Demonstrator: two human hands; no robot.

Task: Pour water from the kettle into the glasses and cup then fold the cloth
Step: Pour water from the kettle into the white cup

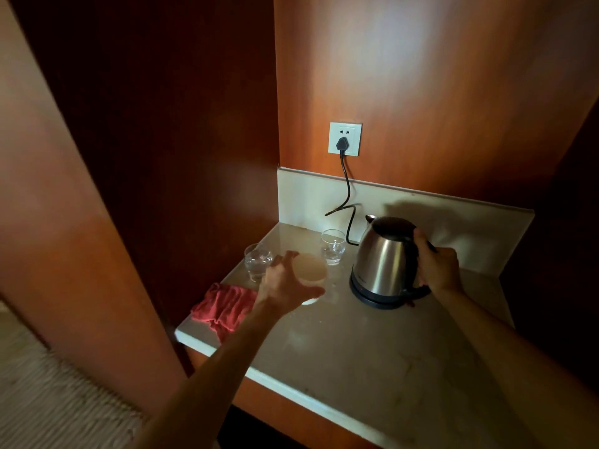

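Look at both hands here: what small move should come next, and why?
Probably lift the kettle off its base: the right hand grips its handle while it sits there, and the left hand holds the cup ready beside it.

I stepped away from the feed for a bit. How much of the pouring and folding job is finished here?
Both glasses, the left glass and the back glass, seem to hold water. In hand: the left hand grips the cup, which seems to hold liquid, while the right hand holds the handle of the kettle, upright on its base. Left: the red cloth lies crumpled, unfolded.
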